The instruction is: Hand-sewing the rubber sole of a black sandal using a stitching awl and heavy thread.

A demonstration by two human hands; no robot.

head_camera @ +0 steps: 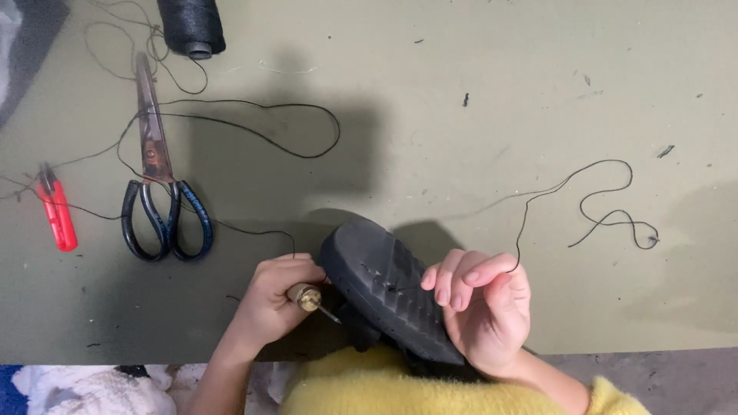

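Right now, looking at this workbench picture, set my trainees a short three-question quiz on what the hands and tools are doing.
1. True or false: the left hand holds an awl.
2. What does the right hand pinch: A) black thread, B) scissors, C) red snips?
3. Fill in: the black ___ lies sole-up between the hands.

Key: 1 true; 2 A; 3 shoe.

The shoe sole (388, 296) was black with a zigzag tread, the thread (592, 201) black, the snips (58, 215) red, the tabletop (477, 115) olive green, the sleeve (615, 400) yellow.
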